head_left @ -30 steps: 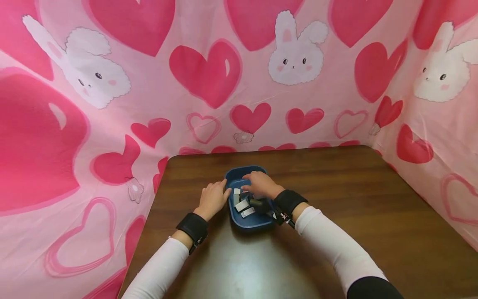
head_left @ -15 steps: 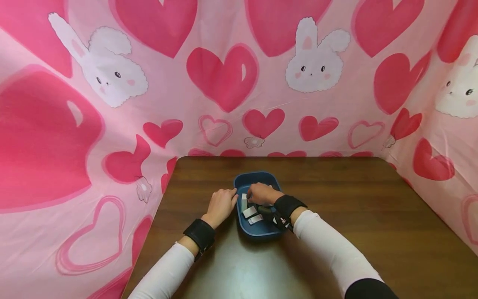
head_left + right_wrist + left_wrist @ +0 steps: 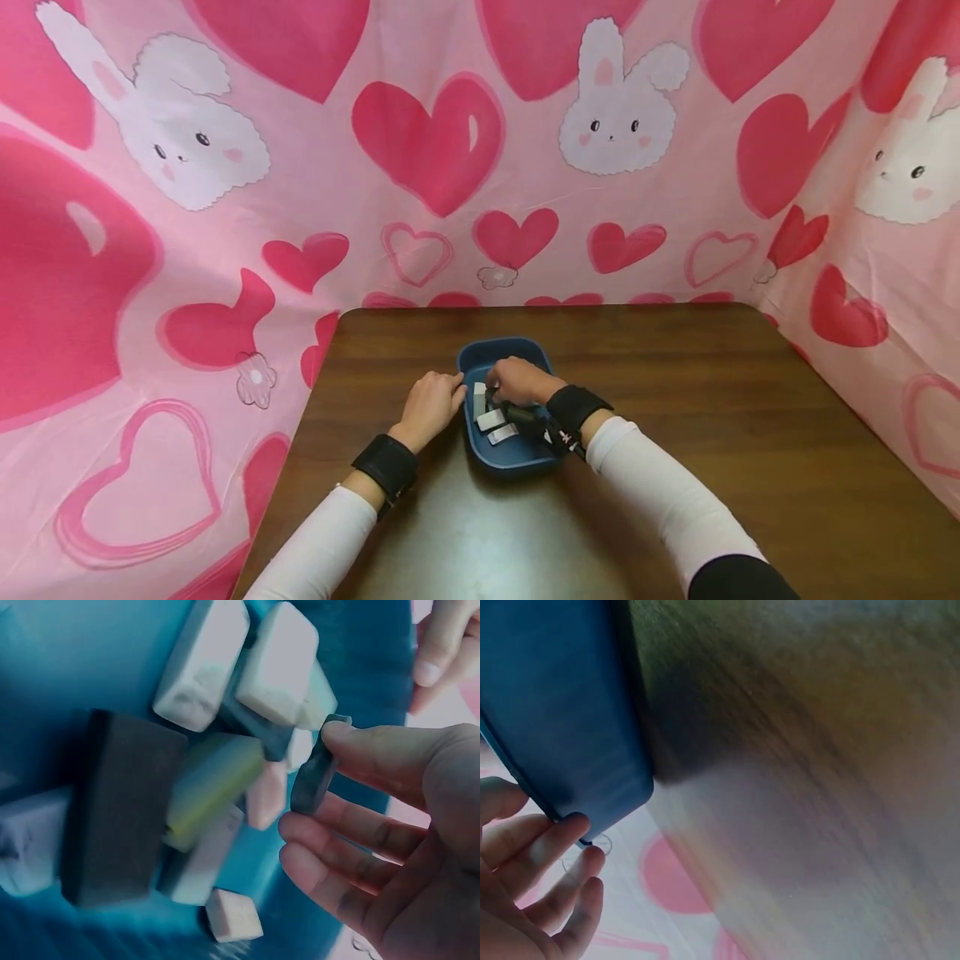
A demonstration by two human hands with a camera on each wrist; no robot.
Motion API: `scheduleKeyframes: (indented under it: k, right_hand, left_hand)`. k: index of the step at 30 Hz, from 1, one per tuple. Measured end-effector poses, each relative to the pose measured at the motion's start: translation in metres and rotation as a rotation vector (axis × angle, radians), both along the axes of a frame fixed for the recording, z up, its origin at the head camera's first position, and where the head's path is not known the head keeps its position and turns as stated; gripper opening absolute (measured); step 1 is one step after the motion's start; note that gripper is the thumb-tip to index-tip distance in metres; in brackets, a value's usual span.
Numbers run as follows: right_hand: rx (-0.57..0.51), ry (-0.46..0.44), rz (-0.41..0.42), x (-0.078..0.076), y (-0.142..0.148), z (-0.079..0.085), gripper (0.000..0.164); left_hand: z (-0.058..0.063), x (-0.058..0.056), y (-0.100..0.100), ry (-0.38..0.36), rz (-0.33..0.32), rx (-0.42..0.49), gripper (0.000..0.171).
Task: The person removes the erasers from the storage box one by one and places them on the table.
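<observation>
A blue plastic tub (image 3: 507,464) sits on the table with several erasers inside, white, grey, pinkish, black and one yellow-and-blue. My left hand (image 3: 428,408) holds the tub's left rim; in the left wrist view its fingers (image 3: 574,824) lie against the outside near a corner. Inside the tub my right hand (image 3: 521,380) pinches a small dark eraser (image 3: 315,774) between thumb and fingers, above the pile. Closest to it in the right wrist view lie a white eraser (image 3: 279,664) and a pinkish one (image 3: 267,795). A large black eraser (image 3: 124,810) lies farther left.
The brown wooden table (image 3: 675,400) stretches around the tub, widest to the right. Behind and at both sides hangs a pink cloth (image 3: 420,275) with hearts and rabbits. Black bands (image 3: 386,465) wrap both wrists.
My right hand has reached lower into the tub, its fingers closing, and now pinches the dark eraser. My left hand stays at the rim. The head view has shifted slightly.
</observation>
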State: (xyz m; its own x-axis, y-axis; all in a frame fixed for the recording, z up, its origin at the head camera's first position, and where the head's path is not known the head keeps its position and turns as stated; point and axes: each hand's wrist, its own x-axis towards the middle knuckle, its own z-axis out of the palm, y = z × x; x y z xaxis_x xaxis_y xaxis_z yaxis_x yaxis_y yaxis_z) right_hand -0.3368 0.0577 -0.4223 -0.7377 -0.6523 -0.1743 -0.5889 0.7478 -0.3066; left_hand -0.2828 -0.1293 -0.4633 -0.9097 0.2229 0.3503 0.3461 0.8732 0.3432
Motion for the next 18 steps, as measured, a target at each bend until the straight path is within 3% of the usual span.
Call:
scheduleKeyframes:
  k: [3,11,15,18]
  right_hand:
    - [-0.029,0.023,-0.011,0.0,0.007,0.011,0.024]
    - [-0.177,-0.023,-0.239,-0.003,0.058,0.036,0.031]
    - [-0.201,0.002,-0.292,-0.006,0.098,0.029,0.027]
    - [-0.182,0.053,-0.317,-0.006,0.134,0.015,0.024]
  left_hand:
    - [0.001,-0.003,-0.001,-0.025,-0.003,0.012,0.03]
    - [0.003,-0.005,-0.003,-0.037,0.031,0.05,0.03]
    - [0.002,-0.002,-0.001,-0.008,0.026,0.06,0.029]
    - [0.0,-0.001,0.004,-0.01,0.012,0.065,0.029]
